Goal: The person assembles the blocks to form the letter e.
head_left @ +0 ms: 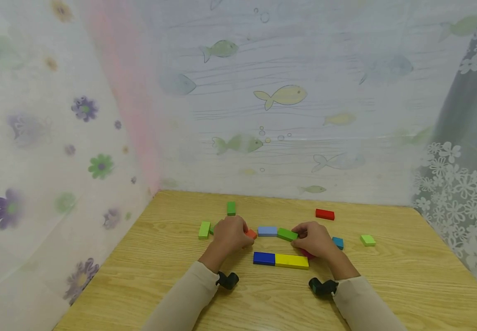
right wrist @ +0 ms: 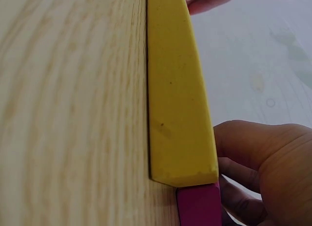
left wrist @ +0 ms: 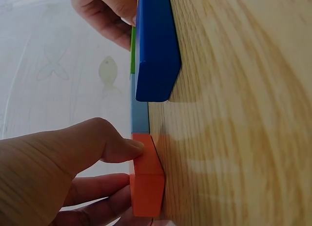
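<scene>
My left hand (head_left: 231, 236) pinches an orange block (left wrist: 148, 179) between thumb and fingers at the left of a row. Right of it lies a light blue block (head_left: 267, 231), then a green block (head_left: 287, 234). My right hand (head_left: 315, 240) grips the green block's right end with thumb and fingertips; the right wrist view hides this grip behind a yellow block. Nearer the front, a dark blue block (head_left: 264, 259) and the yellow block (head_left: 292, 261) lie end to end. A magenta block (right wrist: 199, 206) shows beyond the yellow block's end, partly hidden by my right hand in the head view.
A green block (head_left: 231, 208) and a red block (head_left: 325, 214) lie farther back on the wooden table (head_left: 139, 276). Lime blocks lie at left (head_left: 204, 230) and right (head_left: 368, 240). A teal block (head_left: 337, 243) is beside my right wrist. Patterned curtains (head_left: 304, 59) hang behind the table.
</scene>
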Demonstrator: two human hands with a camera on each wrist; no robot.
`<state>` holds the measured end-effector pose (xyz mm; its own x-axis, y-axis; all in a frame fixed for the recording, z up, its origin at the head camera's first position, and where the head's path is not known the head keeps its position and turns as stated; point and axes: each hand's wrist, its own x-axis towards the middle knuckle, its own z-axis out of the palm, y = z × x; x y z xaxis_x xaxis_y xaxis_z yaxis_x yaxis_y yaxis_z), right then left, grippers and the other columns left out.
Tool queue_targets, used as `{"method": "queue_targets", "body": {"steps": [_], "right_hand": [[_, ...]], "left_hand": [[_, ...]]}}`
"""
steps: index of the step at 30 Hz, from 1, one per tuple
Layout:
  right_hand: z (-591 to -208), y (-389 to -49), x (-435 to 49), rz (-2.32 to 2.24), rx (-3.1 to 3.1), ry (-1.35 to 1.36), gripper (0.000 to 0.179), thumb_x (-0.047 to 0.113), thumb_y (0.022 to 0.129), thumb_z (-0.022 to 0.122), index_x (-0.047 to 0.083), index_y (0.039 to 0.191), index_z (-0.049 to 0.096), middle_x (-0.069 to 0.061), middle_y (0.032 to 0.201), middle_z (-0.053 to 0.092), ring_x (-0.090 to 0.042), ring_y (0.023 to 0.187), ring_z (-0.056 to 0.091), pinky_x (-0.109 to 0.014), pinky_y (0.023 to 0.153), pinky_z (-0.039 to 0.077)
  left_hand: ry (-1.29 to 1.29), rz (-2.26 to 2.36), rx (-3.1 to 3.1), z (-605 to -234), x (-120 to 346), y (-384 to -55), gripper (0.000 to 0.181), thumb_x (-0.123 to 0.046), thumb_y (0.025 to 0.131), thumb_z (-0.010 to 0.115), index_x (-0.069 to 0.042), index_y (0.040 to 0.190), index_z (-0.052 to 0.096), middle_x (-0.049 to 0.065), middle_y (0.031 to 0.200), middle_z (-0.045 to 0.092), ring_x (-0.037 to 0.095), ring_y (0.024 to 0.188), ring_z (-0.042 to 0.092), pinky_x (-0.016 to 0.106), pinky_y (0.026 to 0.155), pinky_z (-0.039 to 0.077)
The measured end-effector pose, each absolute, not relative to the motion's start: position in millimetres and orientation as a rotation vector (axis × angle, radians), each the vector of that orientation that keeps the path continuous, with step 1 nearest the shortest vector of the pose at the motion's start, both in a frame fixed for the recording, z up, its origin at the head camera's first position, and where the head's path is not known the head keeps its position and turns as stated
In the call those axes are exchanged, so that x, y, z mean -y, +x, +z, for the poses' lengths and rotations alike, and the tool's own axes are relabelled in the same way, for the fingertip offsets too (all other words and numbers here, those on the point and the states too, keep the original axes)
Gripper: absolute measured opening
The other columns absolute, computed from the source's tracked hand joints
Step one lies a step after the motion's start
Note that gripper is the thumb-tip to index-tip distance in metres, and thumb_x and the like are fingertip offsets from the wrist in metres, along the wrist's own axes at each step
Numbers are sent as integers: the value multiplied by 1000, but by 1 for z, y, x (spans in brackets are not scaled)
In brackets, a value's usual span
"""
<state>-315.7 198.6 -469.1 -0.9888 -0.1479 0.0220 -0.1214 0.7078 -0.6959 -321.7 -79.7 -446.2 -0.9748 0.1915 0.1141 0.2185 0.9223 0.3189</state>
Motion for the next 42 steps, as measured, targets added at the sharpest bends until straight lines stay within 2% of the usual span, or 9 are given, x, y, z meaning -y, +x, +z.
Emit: {"method": "queue_targets", "body": {"steps": [19, 27, 42], "right_hand": [[-469, -317, -197, -1155, -2872, -241, 33, 16, 84, 84, 7, 115, 77, -5, 101, 74, -18, 91, 67, -38, 82, 59], [-470, -317, -197, -1158, -2863, -226, 33, 17, 84, 85, 8, 115, 77, -5, 102, 74, -19, 93, 67, -37, 84, 59], [-469, -316, -197, -1152, -2872, -218, 33, 16, 85, 84, 8, 116, 77, -3, 101, 74, -17, 92, 66, -38, 84, 59]], "left_hand": [[-319, -543, 2993, -449, 78, -324, 13, -32, 77, 85, -20, 78, 80, -10, 69, 66, 12, 57, 55, 30, 51, 44], [-332, -554, 2999, -450, 77, -324, 19, -33, 78, 84, -23, 66, 74, -11, 57, 61, 12, 50, 53, 28, 45, 40], [-350, -567, 2993, -450, 78, -323, 21, -30, 79, 83, -23, 62, 71, -11, 52, 58, 10, 48, 52, 27, 44, 35]]}}
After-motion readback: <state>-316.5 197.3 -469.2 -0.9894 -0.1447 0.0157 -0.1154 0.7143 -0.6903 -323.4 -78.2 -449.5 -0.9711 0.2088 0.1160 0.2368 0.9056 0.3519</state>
